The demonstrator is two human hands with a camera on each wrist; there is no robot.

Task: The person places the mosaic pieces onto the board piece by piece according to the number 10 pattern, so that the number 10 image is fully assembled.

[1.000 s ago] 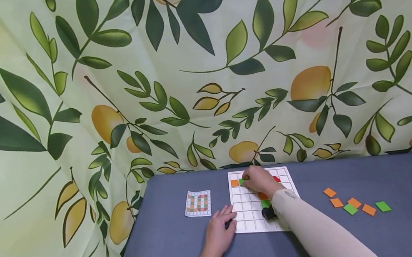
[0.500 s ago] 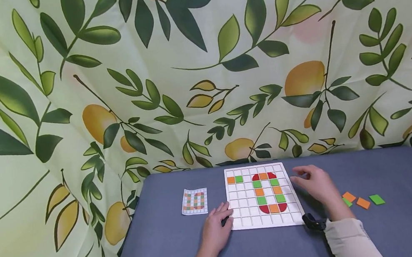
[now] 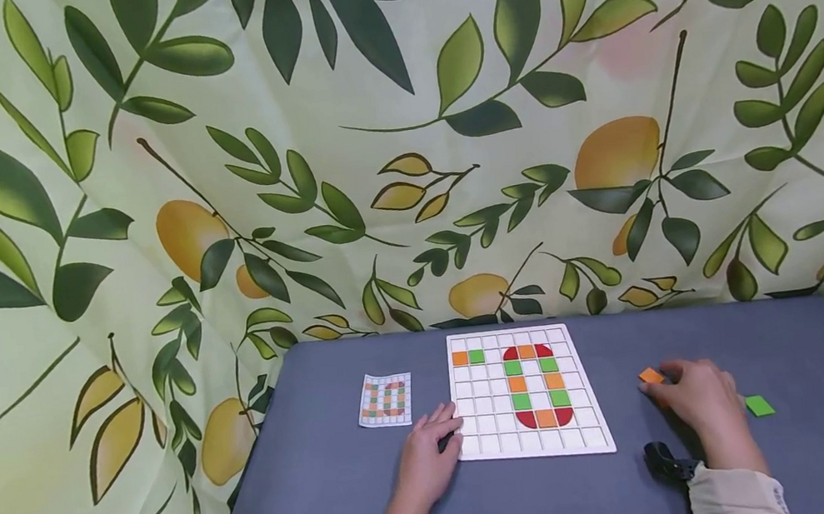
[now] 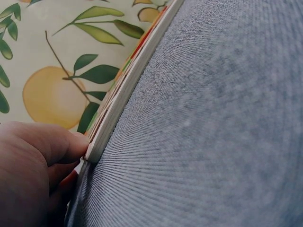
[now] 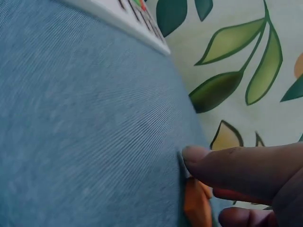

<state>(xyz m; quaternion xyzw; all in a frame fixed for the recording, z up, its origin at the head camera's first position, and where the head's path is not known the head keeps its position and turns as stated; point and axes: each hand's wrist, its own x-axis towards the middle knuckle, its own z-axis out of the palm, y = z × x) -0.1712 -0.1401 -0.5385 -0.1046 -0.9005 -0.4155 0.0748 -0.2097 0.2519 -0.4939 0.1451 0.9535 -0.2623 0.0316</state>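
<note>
A white grid board (image 3: 485, 446) lies on the table with red, orange and green pieces set in its squares. My left hand (image 3: 425, 452) rests at its left edge, fingers extended; in the left wrist view, the thumb (image 4: 71, 146) touches the board's corner. To the right of the board, my right hand (image 3: 702, 402) is low over loose tiles. Its thumb and index finger are beside an orange tile (image 3: 651, 376). In the right wrist view the thumb (image 5: 213, 163) lies above an orange tile (image 5: 196, 205), with no clear grip. The hand hides other tiles.
A small printed card (image 3: 385, 400) with a coloured grid pattern lies left of the board. One green tile (image 3: 759, 405) shows right of my right hand. A leaf-and-fruit patterned cloth (image 3: 335, 240) hangs behind the grey table (image 3: 314, 468).
My right hand has left the green tile in the board's upper left and moved right, off the board, down to the loose tiles. The left hand stays at the board's edge.
</note>
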